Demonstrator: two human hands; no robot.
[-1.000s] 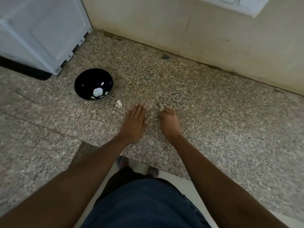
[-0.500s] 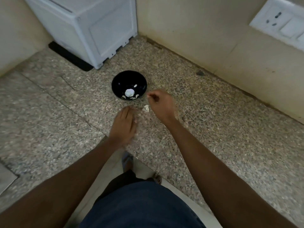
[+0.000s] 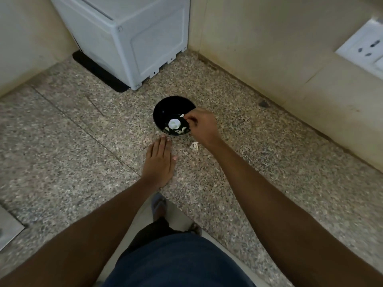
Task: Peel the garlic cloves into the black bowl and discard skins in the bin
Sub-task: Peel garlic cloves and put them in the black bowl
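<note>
Speckled granite carries everything here. The right hand (image 3: 202,126) hangs over the right rim of the bowl (image 3: 165,109), fingers curled and thumb meeting fingertips in a pinch at the edge; whether a small clove is held between them I cannot tell, though a pale clove (image 3: 182,115) shows just at the fingertips. Half a second ago that hand was short of the bowl, beside the skin scrap; a second ago it rested curled on the desk (image 3: 259,162) well away from the bowl. The left hand (image 3: 159,160) lies flat, palm down, fingers straight and together, fingertips just near the bowl's front rim, holding nothing. It has kept that flat pose throughout.

Inside the black bowl sit a round white garlic piece (image 3: 174,123) and several pale peeled cloves (image 3: 180,131) along the near wall. A crumpled skin scrap (image 3: 194,145) lies on the desk just in front of the bowl, under the right wrist, apart from both hands.

Behind the bowl stands a white appliance (image 3: 134,38) in the corner on a black mat (image 3: 99,74). A white socket plate (image 3: 364,48) is on the right wall. The view has swung left and back since earlier, bringing more of the appliance in.
</note>
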